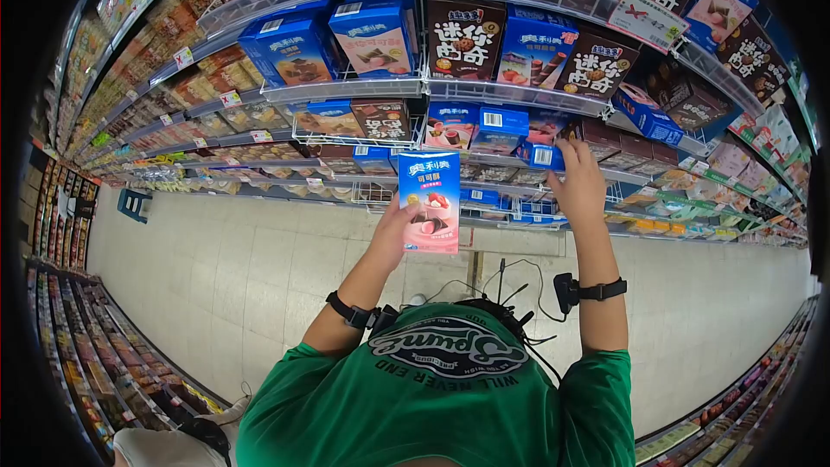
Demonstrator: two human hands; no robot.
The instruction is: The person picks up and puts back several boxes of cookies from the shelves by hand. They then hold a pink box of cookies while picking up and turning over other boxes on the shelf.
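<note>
My left hand point(398, 223) is closed around the left edge of an upright blue-and-pink biscuit box point(437, 229), thumb on its front, which shows strawberries and cream. The box is held out in front of the shelves. My right hand point(581, 175) reaches to a lower shelf, fingers closed at the right end of a small blue biscuit box point(538, 156) with a white barcode label facing out. Next to that one sits another blue box point(501, 130) with a barcode. Dark brown cookie boxes point(605, 145) stand just right of my right hand.
Wire-fronted shelves point(346, 89) carry several blue and brown boxes. A price sign point(648, 21) hangs at upper right. More stocked shelves point(86, 355) line the aisle behind. Cables point(540, 272) hang near my chest. Part of another person point(169, 448) shows at bottom left.
</note>
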